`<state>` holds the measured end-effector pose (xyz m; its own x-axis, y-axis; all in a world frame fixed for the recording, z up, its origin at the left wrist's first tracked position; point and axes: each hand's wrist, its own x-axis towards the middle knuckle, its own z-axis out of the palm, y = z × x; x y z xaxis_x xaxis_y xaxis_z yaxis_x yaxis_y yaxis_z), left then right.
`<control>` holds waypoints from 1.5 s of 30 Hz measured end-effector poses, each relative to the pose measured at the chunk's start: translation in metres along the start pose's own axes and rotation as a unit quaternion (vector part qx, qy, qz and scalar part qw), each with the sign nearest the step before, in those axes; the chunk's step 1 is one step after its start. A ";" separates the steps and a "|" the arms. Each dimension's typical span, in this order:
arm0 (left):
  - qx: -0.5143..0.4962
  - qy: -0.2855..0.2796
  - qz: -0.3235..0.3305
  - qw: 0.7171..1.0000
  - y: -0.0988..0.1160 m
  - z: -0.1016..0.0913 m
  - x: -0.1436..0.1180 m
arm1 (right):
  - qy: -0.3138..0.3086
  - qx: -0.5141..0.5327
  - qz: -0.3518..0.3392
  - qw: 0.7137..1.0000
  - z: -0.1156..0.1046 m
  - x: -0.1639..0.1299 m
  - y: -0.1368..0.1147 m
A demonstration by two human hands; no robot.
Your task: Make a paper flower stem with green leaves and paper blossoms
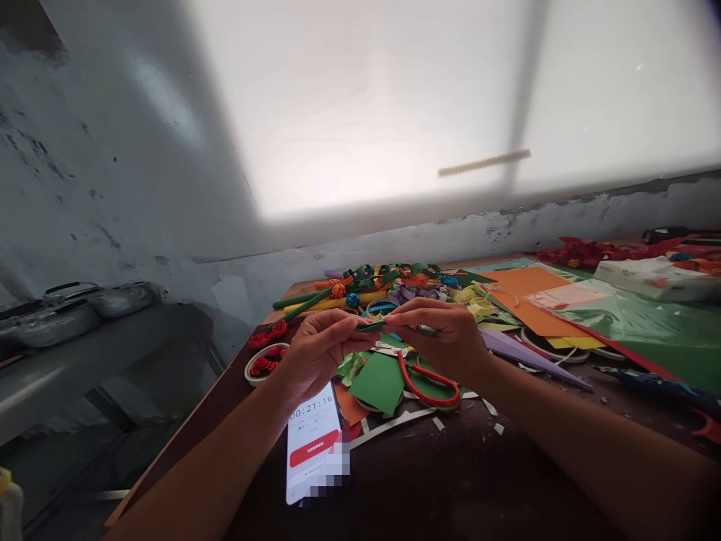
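Both hands meet above the table, pinching a small piece of green paper (370, 327) between them. My left hand (324, 349) grips its left end with thumb and fingers. From the other side, my right hand (442, 330) pinches the right end, with the fingertips of both hands close together. Just below the hands lie red-handled scissors (431, 391), their blades partly hidden, beside a square of green paper (378, 382). A lit phone (312, 451) showing a timer lies under my left wrist.
Behind the hands is a heap of coloured paper strips (417, 282) and rolled stems. Red paper flowers (267, 362) sit in a white ring at the left. Orange sheets (535, 297) and a plastic-wrapped green pack (647, 323) lie right. Metal pots (121, 299) stand on a side counter.
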<state>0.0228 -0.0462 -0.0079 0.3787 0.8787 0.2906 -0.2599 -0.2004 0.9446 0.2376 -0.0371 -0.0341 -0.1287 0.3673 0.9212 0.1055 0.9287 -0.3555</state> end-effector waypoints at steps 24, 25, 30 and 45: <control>0.734 -0.072 0.251 0.627 -0.013 0.016 -0.011 | -0.027 0.054 0.305 0.950 0.009 -0.005 -0.009; 0.700 -0.087 0.225 0.673 -0.009 0.014 -0.011 | -0.027 0.063 0.316 0.946 0.009 -0.004 -0.008; 0.572 -0.118 0.122 0.802 0.003 0.007 -0.012 | -0.046 0.036 0.271 0.961 0.004 -0.003 -0.007; 0.633 -0.129 0.216 0.732 -0.007 0.005 -0.007 | -0.186 -0.145 -0.117 0.965 -0.005 -0.002 -0.001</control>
<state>0.0270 -0.0528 -0.0160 0.7023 0.5356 0.4690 0.5637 -0.8207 0.0931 0.2425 -0.0385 -0.0348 -0.5218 0.1921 0.8312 0.2943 0.9550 -0.0360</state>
